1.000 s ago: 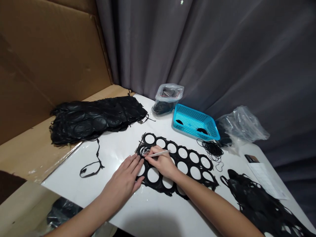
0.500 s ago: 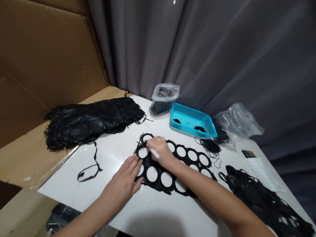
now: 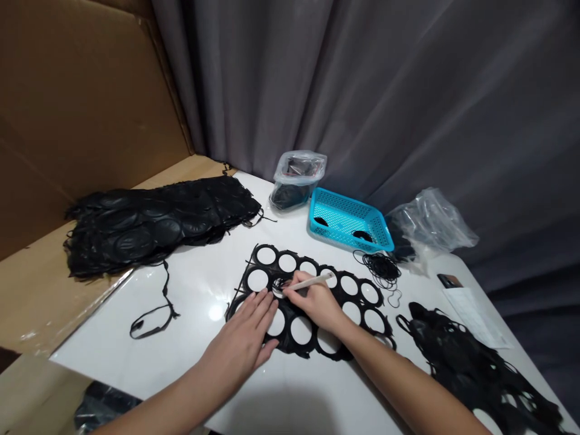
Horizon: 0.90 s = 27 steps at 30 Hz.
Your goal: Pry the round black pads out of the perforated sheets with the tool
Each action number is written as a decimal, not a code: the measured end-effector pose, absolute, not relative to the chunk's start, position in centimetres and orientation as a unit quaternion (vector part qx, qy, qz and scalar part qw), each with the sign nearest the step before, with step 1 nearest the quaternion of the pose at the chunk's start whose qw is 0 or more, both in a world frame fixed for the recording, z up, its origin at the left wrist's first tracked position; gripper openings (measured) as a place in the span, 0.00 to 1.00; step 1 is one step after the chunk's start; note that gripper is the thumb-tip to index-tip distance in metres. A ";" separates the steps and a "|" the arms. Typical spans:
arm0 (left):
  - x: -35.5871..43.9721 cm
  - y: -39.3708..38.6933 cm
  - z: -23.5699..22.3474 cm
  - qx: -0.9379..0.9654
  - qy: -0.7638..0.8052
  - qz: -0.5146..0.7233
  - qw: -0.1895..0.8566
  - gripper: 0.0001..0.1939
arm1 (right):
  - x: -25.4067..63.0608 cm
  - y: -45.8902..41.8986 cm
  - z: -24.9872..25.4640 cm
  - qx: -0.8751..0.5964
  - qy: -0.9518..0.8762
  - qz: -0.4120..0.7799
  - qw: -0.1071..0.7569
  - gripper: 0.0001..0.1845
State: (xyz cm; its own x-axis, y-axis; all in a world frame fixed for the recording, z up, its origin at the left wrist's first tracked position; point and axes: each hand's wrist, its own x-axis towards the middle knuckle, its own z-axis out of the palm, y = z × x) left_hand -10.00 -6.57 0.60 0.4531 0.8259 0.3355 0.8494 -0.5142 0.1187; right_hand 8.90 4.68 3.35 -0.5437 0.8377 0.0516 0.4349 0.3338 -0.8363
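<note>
A black rubber sheet (image 3: 338, 299) punched with round holes lies on the white table (image 3: 203, 290). My left hand (image 3: 247, 338) lies flat on the sheet's near left part, fingers stretched out. My right hand (image 3: 317, 302) is closed round a thin pale stick (image 3: 308, 283) held like a pen. The stick's tip touches a thin black ring at a hole near the sheet's middle left.
A pile of black rubber sheets (image 3: 149, 223) sits at the left on cardboard. A blue basket (image 3: 348, 226), two plastic bags (image 3: 296, 178) (image 3: 430, 226), loose thin black rings (image 3: 380, 269) and a heap of black scrap (image 3: 475, 368) lie at the right. A black strip (image 3: 154, 311) lies near the left.
My right hand reached to the sheet's far left holes half a second ago, then came back toward the middle with the stick pointing left. The left hand stayed pressed on the sheet.
</note>
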 end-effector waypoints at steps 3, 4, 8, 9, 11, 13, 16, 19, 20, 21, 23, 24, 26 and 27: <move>-10.0 -6.6 0.2 -0.854 -0.491 -0.170 0.032 0.27 | 9.0 3.8 2.6 -0.416 -0.765 0.419 0.258 0.11; -10.0 -6.6 0.2 -0.853 -0.492 -0.173 0.029 0.27 | 9.1 3.7 2.4 -0.416 -0.762 0.421 0.263 0.11; -10.1 -6.5 0.3 -0.850 -0.494 -0.185 0.015 0.27 | 9.3 3.6 2.0 -0.409 -0.761 0.424 0.271 0.11; -10.1 -6.5 0.3 -0.850 -0.493 -0.186 0.015 0.27 | 9.3 3.6 2.0 -0.409 -0.761 0.424 0.272 0.11; -10.1 -6.5 0.3 -0.849 -0.492 -0.189 0.016 0.27 | 9.3 3.5 2.0 -0.411 -0.758 0.425 0.276 0.11; -10.1 -6.5 0.3 -0.849 -0.494 -0.188 0.013 0.28 | 9.2 3.4 2.1 -0.411 -0.754 0.429 0.280 0.11; -10.1 -6.5 0.3 -0.848 -0.494 -0.192 0.006 0.28 | 9.1 3.4 2.2 -0.410 -0.753 0.430 0.282 0.11; -10.1 -6.5 0.1 -0.847 -0.495 -0.194 0.008 0.28 | 9.1 3.4 2.3 -0.406 -0.767 0.411 0.280 0.11; -10.0 -6.5 0.1 -0.848 -0.495 -0.190 0.012 0.28 | 9.1 3.3 2.3 -0.403 -0.775 0.399 0.280 0.11; -10.0 -6.5 0.0 -0.849 -0.495 -0.186 0.016 0.28 | 9.2 3.3 2.2 -0.397 -0.785 0.385 0.279 0.11; -10.0 -6.5 0.0 -0.849 -0.496 -0.178 0.021 0.28 | 9.3 2.9 1.9 -0.380 -0.810 0.349 0.279 0.11; -10.0 -6.5 -0.1 -0.849 -0.497 -0.178 0.022 0.27 | 9.4 2.7 1.6 -0.366 -0.826 0.327 0.277 0.10; -10.0 -6.5 -0.1 -0.848 -0.497 -0.184 0.015 0.27 | 9.4 2.3 1.2 -0.328 -0.862 0.271 0.277 0.08; -10.0 -6.5 -0.1 -0.847 -0.497 -0.188 0.010 0.27 | 9.3 2.3 1.0 -0.301 -0.883 0.238 0.270 0.07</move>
